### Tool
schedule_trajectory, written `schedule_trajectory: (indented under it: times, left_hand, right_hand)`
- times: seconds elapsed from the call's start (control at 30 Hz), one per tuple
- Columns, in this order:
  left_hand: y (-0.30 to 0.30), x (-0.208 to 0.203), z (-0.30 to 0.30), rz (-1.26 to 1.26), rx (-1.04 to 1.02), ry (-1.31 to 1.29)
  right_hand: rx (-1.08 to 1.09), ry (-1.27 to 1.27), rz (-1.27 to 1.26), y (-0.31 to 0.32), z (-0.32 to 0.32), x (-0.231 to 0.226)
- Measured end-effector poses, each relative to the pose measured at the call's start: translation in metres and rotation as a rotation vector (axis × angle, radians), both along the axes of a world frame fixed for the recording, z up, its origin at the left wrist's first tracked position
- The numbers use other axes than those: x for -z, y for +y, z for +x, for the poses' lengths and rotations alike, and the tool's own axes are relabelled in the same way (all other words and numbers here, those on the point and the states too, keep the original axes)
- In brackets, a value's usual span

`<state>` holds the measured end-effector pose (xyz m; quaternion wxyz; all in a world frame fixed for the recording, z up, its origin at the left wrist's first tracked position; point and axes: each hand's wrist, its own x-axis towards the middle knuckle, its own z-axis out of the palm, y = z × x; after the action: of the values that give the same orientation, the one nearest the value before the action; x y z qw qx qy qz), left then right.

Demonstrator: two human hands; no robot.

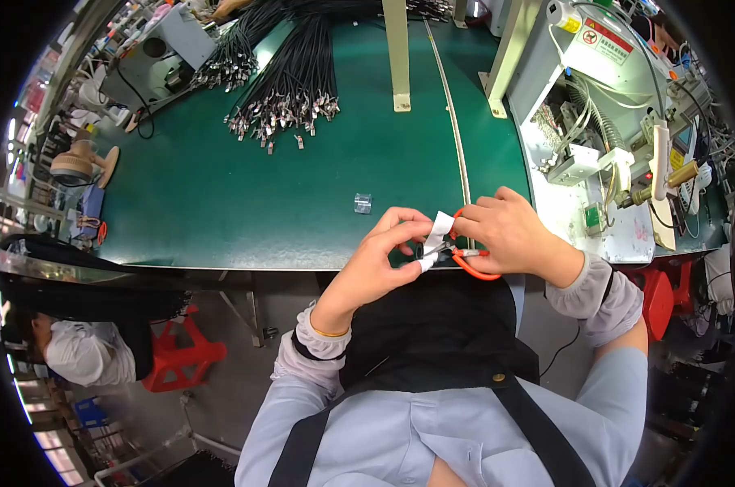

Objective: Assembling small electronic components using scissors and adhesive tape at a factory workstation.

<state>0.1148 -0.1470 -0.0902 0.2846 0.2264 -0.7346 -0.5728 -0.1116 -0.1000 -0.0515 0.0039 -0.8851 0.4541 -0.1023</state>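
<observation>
Just above the front edge of the green table, my two hands meet. My left hand point(374, 258) pinches a white strip point(440, 228), which looks like paper or tape, between thumb and fingers. A small dark piece shows by those fingertips, too small to name. In my right hand point(501, 231) is a pair of scissors with orange handles point(480, 274). Its metal blades point left and lie against the white strip; whether they are parted I cannot make out. Farther off on the table lies a small clear plastic piece point(363, 203).
Bundled black cables point(290, 101) with metal ends lie at the back of the green table point(197, 203). A long thin pale strip point(453, 122) runs away from my hands, right of a cream post point(397, 57). Machinery point(607, 154) stands right; a brown-topped object point(74, 166) left.
</observation>
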Motion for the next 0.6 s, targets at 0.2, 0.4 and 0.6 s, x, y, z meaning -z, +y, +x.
schedule_trajectory:
  times: [0.2, 0.4, 0.6]
  left_hand:
    - [-0.003, 0.002, -0.007, 0.01, 0.001, -0.023]
    - [-0.004, 0.006, -0.017, -0.223, -0.187, -0.137]
    - [-0.017, 0.03, -0.038, -0.498, -0.389, -0.251]
  right_hand:
    - [0.042, 0.11, 0.182, -0.001, -0.012, 0.016]
    - [0.16, -0.045, 0.026, 0.006, -0.012, 0.014]
    - [0.365, 0.003, -0.009, 0.019, -0.029, 0.015]
